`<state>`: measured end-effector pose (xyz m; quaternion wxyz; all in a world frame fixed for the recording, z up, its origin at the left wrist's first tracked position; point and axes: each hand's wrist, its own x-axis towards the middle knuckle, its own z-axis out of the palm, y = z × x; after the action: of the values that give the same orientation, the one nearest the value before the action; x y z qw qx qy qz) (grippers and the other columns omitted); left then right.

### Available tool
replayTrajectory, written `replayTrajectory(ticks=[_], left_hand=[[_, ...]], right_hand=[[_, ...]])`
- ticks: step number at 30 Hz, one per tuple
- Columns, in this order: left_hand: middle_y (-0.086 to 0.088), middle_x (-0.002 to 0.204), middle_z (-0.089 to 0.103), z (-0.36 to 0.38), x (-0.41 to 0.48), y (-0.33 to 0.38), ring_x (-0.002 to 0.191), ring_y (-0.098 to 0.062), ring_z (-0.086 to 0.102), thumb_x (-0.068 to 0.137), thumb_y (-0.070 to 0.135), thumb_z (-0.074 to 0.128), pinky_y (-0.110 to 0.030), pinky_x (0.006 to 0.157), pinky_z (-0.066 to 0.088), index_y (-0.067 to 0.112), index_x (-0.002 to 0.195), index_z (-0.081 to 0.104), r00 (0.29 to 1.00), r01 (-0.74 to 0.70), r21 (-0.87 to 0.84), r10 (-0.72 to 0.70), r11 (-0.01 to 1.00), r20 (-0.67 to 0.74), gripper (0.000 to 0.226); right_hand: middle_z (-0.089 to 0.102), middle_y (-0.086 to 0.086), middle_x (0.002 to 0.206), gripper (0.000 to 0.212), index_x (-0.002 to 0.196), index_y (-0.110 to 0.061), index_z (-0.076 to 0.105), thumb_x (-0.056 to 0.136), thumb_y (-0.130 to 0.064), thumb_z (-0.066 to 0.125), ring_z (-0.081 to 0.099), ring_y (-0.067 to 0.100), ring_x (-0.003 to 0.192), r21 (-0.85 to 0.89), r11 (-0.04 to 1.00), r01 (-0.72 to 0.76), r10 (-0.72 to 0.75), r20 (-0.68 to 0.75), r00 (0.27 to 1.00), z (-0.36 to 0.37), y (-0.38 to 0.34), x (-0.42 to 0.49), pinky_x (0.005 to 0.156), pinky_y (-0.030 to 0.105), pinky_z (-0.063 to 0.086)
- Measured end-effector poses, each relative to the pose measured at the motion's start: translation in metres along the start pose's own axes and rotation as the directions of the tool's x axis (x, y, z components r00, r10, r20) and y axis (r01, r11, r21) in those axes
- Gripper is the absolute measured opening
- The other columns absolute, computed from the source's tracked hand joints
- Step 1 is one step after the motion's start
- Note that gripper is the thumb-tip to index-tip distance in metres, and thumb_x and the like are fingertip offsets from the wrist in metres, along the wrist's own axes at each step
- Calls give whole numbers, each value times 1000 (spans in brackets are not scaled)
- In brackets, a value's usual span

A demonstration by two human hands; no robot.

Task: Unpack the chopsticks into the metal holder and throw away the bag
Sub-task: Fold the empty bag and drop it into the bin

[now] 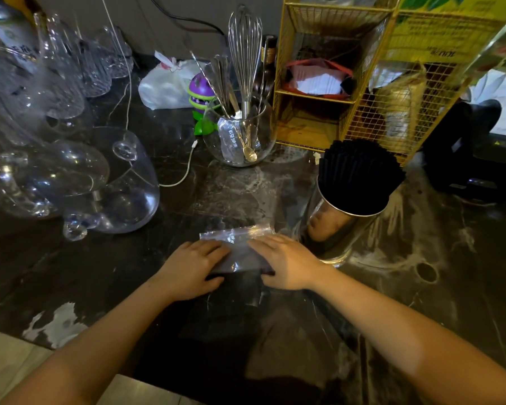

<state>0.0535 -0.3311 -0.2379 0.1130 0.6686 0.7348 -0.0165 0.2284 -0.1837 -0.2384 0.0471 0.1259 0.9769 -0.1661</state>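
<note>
The table [222, 188] is dark marble with pale veins and dusty white smears. At the far left stand many clear glass vessels [70, 176], one lying on its side. A white cable [184, 171] runs across the stone. In the middle, the left hand [192, 268] and the right hand [287, 263] lie flat with fingers spread on the clear plastic bag [240, 249], pressing it on the table; neither grip is closed around it. Behind is a glass bowl [240, 135] with a whisk [244, 51] and spoons. To the right, the metal holder [333, 226] holds the black chopsticks [360, 171], just beside the bag. A yellow wire rack [362, 83] stands behind.
</note>
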Motion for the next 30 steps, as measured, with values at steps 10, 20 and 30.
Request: replayTrajectory(ticks=[10, 20, 30], left_hand=[[-13, 118, 63, -9, 2, 3, 98, -29, 63, 90, 34, 43, -39, 81, 49, 19, 127, 43, 990, 42, -107, -56, 993, -129, 39], [-10, 93, 61, -23, 14, -9, 79, -23, 60, 93, 26, 33, -39, 70, 50, 19, 95, 44, 974, 185, -442, -224, 878, -37, 14], [-9, 89, 49, -21, 40, -19, 84, -24, 52, 89, 19, 47, -30, 71, 38, 3, 90, 56, 920, 285, -626, -391, 725, -35, 18]], right_hand=[[44, 17, 141, 48, 138, -14, 32, 92, -12, 43, 44, 30, 128, 123, 992, -14, 17, -22, 1000, 5, 8, 3, 107, 43, 37], [52, -6, 66, 18, 78, -17, 54, 91, -28, 48, 53, 16, 72, 548, 822, -154, 247, -100, 964, -19, 6, 22, 65, 30, 37], [53, 17, 89, 19, 83, -10, 56, 89, -27, 48, 45, 23, 83, 587, 679, -442, 564, -31, 825, -22, 2, 44, 72, 31, 35]])
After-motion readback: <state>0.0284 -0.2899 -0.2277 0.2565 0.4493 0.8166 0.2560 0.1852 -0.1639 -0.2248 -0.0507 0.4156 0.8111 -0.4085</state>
